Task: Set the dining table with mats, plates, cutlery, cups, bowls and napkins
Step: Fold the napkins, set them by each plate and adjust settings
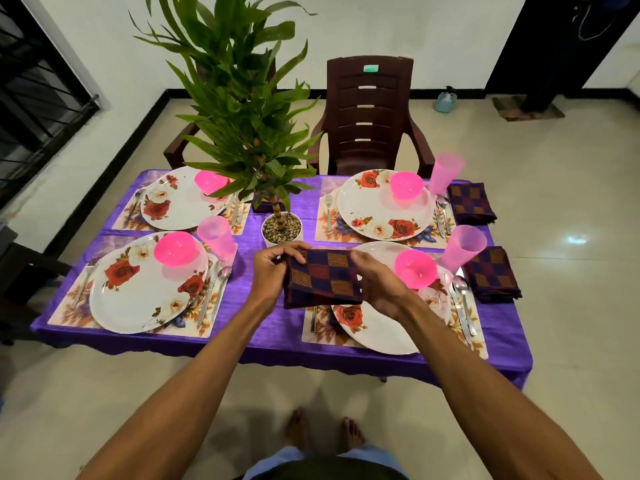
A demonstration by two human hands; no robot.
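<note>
Pinching the folded napkin [322, 278] at both side edges, your left grip [272, 271] and right grip [379, 284] hold it; bare tabletop [247, 306] lies under the left one.

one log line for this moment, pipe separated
left hand: holds folded napkin | right hand: holds same napkin | far right napkin: placed | near right napkin: placed | near left mat: no napkin visible

Scene being lit brightly from overhead; glare being reflected off floor [576, 239]; edges being bent by wide-angle distortion.
</note>
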